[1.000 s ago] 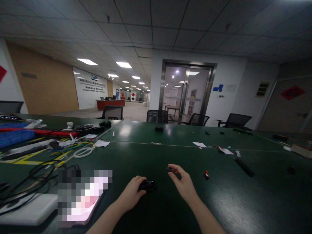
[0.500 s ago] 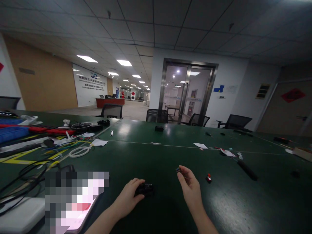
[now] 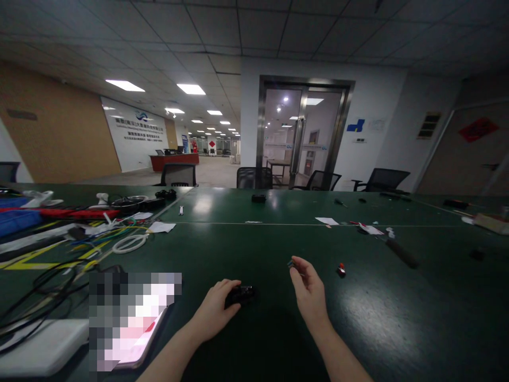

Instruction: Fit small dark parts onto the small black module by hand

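In the head view, my left hand (image 3: pixel 218 307) is wrapped round a small glossy black object (image 3: pixel 244 293) on the green table. Its right end shows beyond my fingers; the rest is covered, so its kind is unclear. My right hand (image 3: pixel 310 286) is raised over the table, with thumb and forefinger pinched on a small metallic piece with a bluish part (image 3: pixel 290 263). That piece is too small to name surely. To the right of my right hand lies a tiny red and silver thing (image 3: pixel 341 270).
A pixelated phone-like slab (image 3: pixel 139 350) and a white box (image 3: pixel 43 347) lie at the left, beside black cables (image 3: pixel 35 300) and a white cable coil (image 3: pixel 130 244). A dark-handled tool (image 3: pixel 402 253) lies at right. Farther off are paper scraps (image 3: pixel 326 221) and a black block (image 3: pixel 258 198).
The camera view has tilted slightly, so the table and both hands appear a little higher. Each hand keeps its grip, and the black object appears slightly farther right.
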{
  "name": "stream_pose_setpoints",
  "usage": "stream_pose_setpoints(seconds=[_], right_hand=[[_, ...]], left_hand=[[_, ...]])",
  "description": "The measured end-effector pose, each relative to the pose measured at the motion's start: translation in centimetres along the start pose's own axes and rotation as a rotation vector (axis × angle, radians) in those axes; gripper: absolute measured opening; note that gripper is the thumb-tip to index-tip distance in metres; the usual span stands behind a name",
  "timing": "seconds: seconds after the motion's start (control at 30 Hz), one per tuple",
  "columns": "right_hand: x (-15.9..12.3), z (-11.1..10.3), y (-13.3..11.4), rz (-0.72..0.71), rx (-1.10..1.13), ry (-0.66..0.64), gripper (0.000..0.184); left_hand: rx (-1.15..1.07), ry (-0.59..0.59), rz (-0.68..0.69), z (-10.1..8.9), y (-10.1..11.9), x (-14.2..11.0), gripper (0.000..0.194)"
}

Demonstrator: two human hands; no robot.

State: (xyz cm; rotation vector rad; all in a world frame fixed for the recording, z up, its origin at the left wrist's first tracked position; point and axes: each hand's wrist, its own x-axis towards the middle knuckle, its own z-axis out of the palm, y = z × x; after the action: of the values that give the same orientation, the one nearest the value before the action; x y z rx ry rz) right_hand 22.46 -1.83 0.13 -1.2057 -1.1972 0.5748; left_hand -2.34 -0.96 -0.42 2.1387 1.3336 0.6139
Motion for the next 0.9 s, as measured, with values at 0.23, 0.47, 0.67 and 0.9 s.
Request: stream_pose_setpoints(seconds=[0.23,0.47,0.67,0.9], right_hand=[[-0.5,0.6,-0.2,0.031,-0.018,-0.065,0.037],[-1.3,1.5,-1.3,0.013,-0.161,-0.224,0.032],[-2.4,3.3,-2.3,-0.035,-0.341,-0.537,0.021],[-2.9,4.2,-2.4,-0.081,-0.476,-0.651,0.019]], left_hand=[[0.010,-0.006,0.023,0.2,-0.2,0.1,0.046],[0.031,-0.023,0.010,0.0,0.4,0.0,0.046],[0.075,-0.026,0.021,0.0,0.8,0.2,0.046],[0.071,-0.020,0.032,0.1,0.7,0.3,0.044]])
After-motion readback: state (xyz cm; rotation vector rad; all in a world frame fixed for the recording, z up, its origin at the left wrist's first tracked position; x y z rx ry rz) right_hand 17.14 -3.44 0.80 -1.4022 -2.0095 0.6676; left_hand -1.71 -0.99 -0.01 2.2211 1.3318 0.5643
